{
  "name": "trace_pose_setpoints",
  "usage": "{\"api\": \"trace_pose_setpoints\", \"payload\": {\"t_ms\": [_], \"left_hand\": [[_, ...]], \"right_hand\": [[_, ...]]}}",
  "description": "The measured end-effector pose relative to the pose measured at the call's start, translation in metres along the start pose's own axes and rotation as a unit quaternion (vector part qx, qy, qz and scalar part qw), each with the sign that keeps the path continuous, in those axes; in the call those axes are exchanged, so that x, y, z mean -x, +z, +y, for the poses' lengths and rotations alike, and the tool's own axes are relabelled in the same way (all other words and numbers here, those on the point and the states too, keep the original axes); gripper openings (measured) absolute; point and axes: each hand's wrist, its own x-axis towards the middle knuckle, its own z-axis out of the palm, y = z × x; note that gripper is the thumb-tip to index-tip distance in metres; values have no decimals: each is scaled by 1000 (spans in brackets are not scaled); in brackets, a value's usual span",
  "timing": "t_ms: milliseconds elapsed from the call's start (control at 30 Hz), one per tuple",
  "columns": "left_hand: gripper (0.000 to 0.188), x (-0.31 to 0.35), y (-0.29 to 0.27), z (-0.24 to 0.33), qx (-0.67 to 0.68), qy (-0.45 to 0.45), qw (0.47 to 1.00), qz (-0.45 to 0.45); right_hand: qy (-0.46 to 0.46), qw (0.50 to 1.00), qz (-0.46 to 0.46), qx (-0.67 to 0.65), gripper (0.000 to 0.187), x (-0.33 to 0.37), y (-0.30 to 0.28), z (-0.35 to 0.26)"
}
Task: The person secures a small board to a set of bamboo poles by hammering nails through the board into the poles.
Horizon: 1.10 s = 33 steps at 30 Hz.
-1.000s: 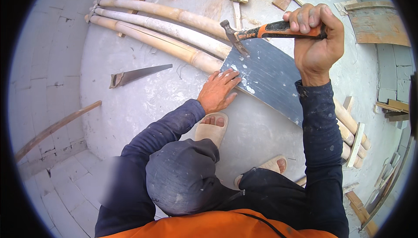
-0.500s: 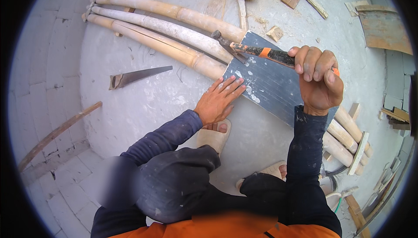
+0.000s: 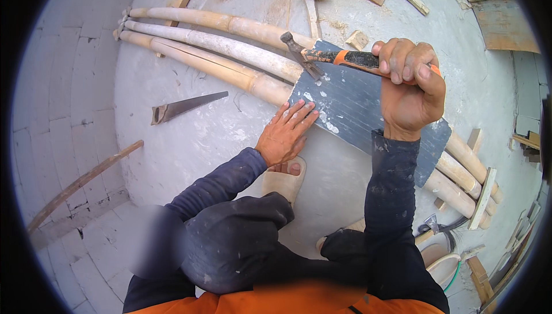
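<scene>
Across three long bamboo poles (image 3: 253,78) lies a dark grey-blue board (image 3: 356,104) with white splatters. My left hand (image 3: 286,132) rests flat at the board's near left corner, fingers spread over its edge. In my right hand (image 3: 411,84) is a hammer (image 3: 322,56) with an orange and black handle, gripped near its end. The hammer's head is over the board's far left part; whether it touches the board I cannot tell. No nail can be made out under it.
A handsaw (image 3: 190,107) lies on the floor at the left. Wood offcuts (image 3: 357,40) and sawdust are scattered beyond the poles. A wooden strip (image 3: 482,199) crosses the poles' right end. A bucket (image 3: 443,268) and an axe-like tool (image 3: 430,223) are at the lower right.
My right hand and the hammer have moved slightly left in the picture, with the hammer's head a little higher and clearer. My left hand stays on the board. The whole view has shifted a little.
</scene>
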Motion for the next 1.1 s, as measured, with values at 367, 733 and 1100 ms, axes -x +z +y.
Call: {"api": "trace_pose_setpoints", "payload": {"t_ms": [367,733,1100], "left_hand": [[79,2,-1,-1,-19,3,1000,0],[79,0,-4,1,-7,5,1000,5],[62,-5,-22,-35,200,-160,946,197]], "right_hand": [[14,1000,5,-27,22,36,0,9],[33,997,-57,-48,19,-9,8,11],[37,997,-51,-46,17,6,-17,6]]}}
